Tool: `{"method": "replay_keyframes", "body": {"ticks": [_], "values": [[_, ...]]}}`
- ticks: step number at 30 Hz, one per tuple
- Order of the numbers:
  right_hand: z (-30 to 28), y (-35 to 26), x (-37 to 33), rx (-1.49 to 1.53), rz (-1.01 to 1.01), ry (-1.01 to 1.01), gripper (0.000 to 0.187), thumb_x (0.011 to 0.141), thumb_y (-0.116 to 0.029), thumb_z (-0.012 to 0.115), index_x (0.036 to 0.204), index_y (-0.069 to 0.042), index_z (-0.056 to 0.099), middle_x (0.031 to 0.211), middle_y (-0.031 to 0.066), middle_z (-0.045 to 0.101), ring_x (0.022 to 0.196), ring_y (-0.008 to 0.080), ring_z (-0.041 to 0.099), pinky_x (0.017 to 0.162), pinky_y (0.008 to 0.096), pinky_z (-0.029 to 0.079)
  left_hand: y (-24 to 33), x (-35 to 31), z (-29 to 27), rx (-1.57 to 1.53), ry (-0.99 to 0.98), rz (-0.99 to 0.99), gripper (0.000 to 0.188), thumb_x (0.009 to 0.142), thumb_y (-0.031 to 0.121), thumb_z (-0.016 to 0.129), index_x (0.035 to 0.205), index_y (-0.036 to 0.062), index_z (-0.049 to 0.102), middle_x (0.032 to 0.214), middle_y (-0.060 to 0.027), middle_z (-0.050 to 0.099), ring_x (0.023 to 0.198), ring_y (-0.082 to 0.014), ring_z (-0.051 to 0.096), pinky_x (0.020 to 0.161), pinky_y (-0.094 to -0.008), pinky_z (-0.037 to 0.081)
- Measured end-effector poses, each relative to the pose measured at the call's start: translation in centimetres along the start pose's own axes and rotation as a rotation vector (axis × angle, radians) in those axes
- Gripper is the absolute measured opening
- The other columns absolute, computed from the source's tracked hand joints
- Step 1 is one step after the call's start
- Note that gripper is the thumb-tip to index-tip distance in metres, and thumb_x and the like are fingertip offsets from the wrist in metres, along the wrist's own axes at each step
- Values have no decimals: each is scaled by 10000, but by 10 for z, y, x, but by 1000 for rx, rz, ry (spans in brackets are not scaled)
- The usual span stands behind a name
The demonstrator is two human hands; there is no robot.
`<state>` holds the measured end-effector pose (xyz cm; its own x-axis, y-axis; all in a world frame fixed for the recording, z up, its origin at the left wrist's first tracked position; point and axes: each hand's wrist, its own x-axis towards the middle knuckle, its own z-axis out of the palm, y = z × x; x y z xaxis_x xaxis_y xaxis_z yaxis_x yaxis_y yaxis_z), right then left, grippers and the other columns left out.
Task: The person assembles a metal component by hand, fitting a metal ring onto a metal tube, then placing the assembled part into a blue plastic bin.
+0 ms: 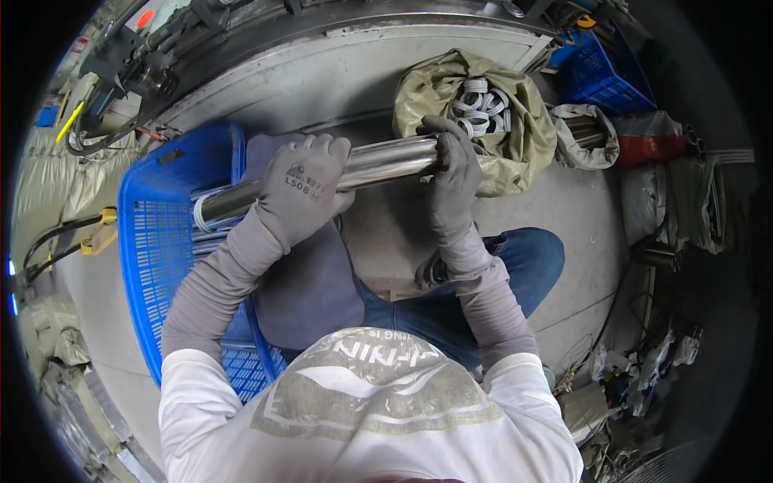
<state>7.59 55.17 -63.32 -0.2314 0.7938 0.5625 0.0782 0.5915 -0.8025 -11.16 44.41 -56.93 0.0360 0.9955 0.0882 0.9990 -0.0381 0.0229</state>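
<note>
A bundle of shiny metal tubes (390, 158) slants across in front of me, its right end a little higher than its left. My left hand (304, 189), in a grey glove, is wrapped round the middle of the bundle. At the right end, the gloved fingers of my right hand (453, 181) curl over the tube ends and hide part of them. A white band (200, 212) circles the bundle near its left end, which lies over a blue plastic basket (138, 266). More metal tubes (205, 241) lie in that basket, partly covered by my left arm.
Beyond my right hand stands an open woven sack (527, 129) with several white rings (481, 109). Right of it are a white sack (600, 157) holding tubes and a blue crate (608, 72). A grey pad (310, 282) lies over my left leg. Machinery (153, 72) runs along the far side.
</note>
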Motion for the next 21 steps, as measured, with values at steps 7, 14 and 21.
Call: {"method": "replay_keyframes", "body": {"ticks": [7, 14, 21], "values": [[3, 22, 4, 157, 184, -46, 424, 1103, -303, 431, 1237, 34, 651, 1112, 124, 695, 1022, 189, 663, 931, 314, 508, -5, 1, -2, -105, -30, -9, 552, 770, 265, 779, 1236, 51, 574, 1062, -152, 659, 1029, -330, 645, 901, -449, 509], [-91, 164, 56, -768, 493, -364, 468, 910, -398, 666, 1227, -60, 726, 1191, 186, 744, 1104, 326, 708, 948, 406, 547, -26, -17, 1, 3, 152, -2, 517, 737, 294, 788, 1161, 84, 581, 1077, -126, 646, 1034, -288, 644, 891, -420, 503], [-60, 173, 32, -1190, 567, -689, 575, 820, -504, 690, 1220, -93, 734, 1264, 216, 708, 1180, 345, 685, 1036, 425, 527, -23, -23, 3, -34, 14, -131, 558, 777, 294, 748, 1256, 49, 602, 1153, -156, 656, 1106, -343, 634, 951, -470, 511]]}}
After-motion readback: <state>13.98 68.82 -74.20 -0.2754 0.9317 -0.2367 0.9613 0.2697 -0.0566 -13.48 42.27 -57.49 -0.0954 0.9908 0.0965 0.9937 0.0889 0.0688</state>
